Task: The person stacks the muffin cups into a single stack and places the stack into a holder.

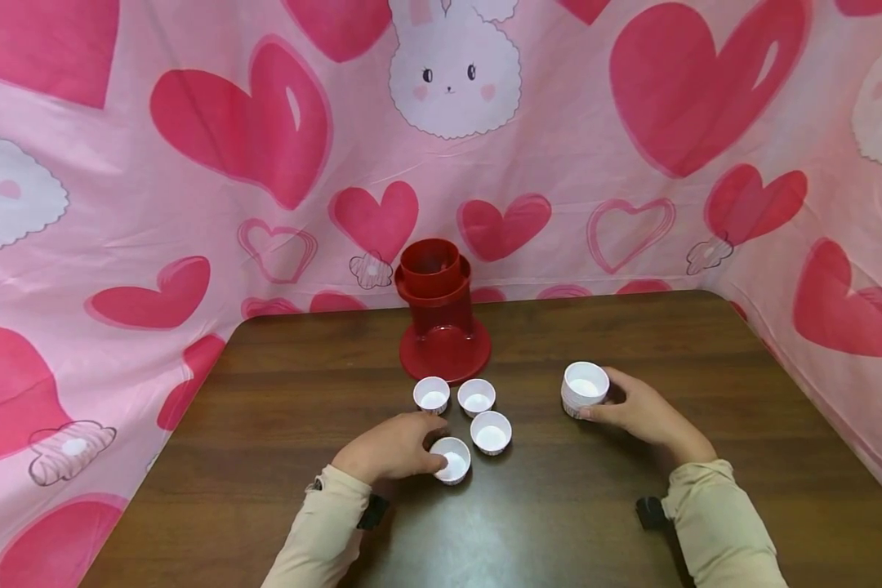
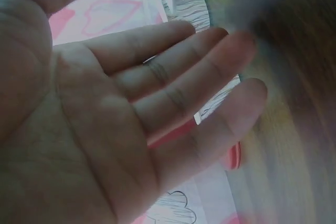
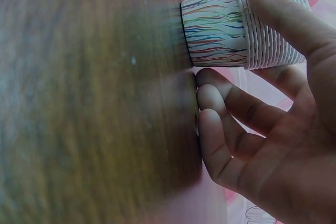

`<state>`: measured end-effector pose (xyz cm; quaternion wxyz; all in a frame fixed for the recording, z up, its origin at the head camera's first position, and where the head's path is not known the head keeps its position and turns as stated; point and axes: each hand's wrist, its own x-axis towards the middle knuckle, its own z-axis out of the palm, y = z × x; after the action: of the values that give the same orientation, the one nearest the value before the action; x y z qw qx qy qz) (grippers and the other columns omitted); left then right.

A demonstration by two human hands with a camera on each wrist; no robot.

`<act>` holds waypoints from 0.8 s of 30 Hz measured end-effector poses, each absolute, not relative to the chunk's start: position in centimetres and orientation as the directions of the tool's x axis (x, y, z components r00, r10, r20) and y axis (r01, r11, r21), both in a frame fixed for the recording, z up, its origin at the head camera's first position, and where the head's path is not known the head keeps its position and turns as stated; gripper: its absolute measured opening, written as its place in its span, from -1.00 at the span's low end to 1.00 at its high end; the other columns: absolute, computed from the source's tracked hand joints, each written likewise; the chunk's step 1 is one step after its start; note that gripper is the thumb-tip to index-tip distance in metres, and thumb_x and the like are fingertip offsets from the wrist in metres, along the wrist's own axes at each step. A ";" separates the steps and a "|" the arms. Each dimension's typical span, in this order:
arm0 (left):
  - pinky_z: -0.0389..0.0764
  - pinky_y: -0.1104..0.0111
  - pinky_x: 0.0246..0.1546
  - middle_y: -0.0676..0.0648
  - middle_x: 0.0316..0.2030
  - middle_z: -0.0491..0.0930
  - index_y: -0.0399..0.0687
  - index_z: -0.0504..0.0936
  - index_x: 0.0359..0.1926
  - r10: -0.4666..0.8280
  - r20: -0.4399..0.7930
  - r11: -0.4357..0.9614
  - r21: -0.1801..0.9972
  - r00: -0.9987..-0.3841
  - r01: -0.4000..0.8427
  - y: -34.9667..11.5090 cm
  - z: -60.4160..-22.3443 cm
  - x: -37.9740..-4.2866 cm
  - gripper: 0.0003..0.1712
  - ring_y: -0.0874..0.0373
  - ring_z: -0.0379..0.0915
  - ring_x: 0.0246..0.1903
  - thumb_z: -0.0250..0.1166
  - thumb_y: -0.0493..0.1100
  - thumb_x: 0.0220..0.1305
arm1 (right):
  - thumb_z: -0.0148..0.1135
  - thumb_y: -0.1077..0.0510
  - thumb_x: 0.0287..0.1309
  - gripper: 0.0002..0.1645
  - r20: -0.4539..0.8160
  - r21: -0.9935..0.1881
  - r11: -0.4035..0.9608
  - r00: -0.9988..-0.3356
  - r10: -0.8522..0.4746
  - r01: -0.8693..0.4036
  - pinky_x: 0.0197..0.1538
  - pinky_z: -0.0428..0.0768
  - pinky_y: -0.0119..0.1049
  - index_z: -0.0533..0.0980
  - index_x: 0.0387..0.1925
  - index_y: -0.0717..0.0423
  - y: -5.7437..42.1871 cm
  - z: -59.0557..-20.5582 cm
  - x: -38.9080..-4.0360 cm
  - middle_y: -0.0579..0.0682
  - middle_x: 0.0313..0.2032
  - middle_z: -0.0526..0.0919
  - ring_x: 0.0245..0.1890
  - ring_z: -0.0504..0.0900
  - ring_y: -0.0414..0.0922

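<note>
In the head view, my left hand (image 1: 397,447) is at the nearest of several small white paper cups, its thumb over the rim of this front cup (image 1: 452,462) and its index finger behind it. The other fingers (image 2: 178,100) extend loosely in the left wrist view, with striped cup walls partly hidden behind them. My right hand (image 1: 643,408) grips a stack of nested paper cups (image 1: 584,390), thumb on one side. Coloured wavy lines mark the stack's lowest cup (image 3: 215,30), its base close over the table; the remaining right fingers curl beneath the thumb.
Three more paper cups stand grouped beside the left hand: a left one (image 1: 431,396), a middle one (image 1: 476,398) and a right one (image 1: 491,434). Behind them a red cylindrical holder (image 1: 444,351) rises from a round base. Pink heart-printed cloth (image 1: 544,147) surrounds the brown wooden table (image 1: 279,392).
</note>
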<state>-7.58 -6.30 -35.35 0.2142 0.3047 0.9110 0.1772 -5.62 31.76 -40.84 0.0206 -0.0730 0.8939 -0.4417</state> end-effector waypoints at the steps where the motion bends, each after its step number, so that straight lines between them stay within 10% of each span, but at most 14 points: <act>1: 0.46 0.14 0.20 -0.10 0.13 0.58 -0.17 0.56 0.25 0.622 -0.295 0.759 0.453 -0.725 0.467 -6.3 -35.3 -7.5 -0.35 0.01 0.49 0.14 0.46 -0.03 0.17 | 0.57 -0.02 0.05 -0.16 0.029 -0.793 0.599 -0.989 -0.148 -0.113 0.17 0.41 0.22 0.44 0.27 0.28 31.8 -40.9 -5.6 0.19 0.05 0.63 0.10 0.52 0.19; 7: 0.45 0.18 0.18 -0.04 0.14 0.56 -0.11 0.48 0.31 0.622 -0.333 0.754 0.498 -0.709 0.429 -5.6 -35.2 -6.6 -0.12 0.09 0.46 0.13 0.59 0.09 0.00 | 0.57 -0.01 0.05 -0.16 0.032 -0.794 0.597 -0.988 -0.148 -0.115 0.16 0.42 0.20 0.44 0.27 0.28 31.8 -41.0 -5.6 0.18 0.04 0.63 0.09 0.52 0.17; 18: 0.55 0.29 -0.19 0.05 -0.28 0.57 -0.03 0.60 -0.15 0.691 -0.244 0.712 0.395 -0.681 0.581 -5.1 -35.2 -5.8 -0.56 0.19 0.47 -0.30 0.58 -0.14 -0.07 | 0.58 -0.01 0.03 -0.18 0.037 -0.791 0.600 -0.988 -0.148 -0.120 0.16 0.42 0.20 0.46 0.24 0.28 31.8 -40.8 -5.6 0.17 0.02 0.63 0.07 0.52 0.17; 24: 0.52 0.18 0.10 -0.07 0.03 0.65 -0.21 0.60 0.20 0.688 -0.230 0.703 0.449 -0.689 0.552 -5.6 -34.8 -6.4 -0.41 0.03 0.55 0.02 0.45 -0.24 0.10 | 0.57 -0.02 0.03 -0.15 0.020 -0.798 0.593 -0.989 -0.149 -0.105 0.18 0.39 0.25 0.44 0.26 0.29 31.8 -40.8 -5.5 0.20 0.05 0.62 0.11 0.51 0.22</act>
<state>-6.41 -5.64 -34.82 0.1940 0.3436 0.9020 0.1752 -5.51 31.79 -40.76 0.0244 -0.0712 0.8921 -0.4456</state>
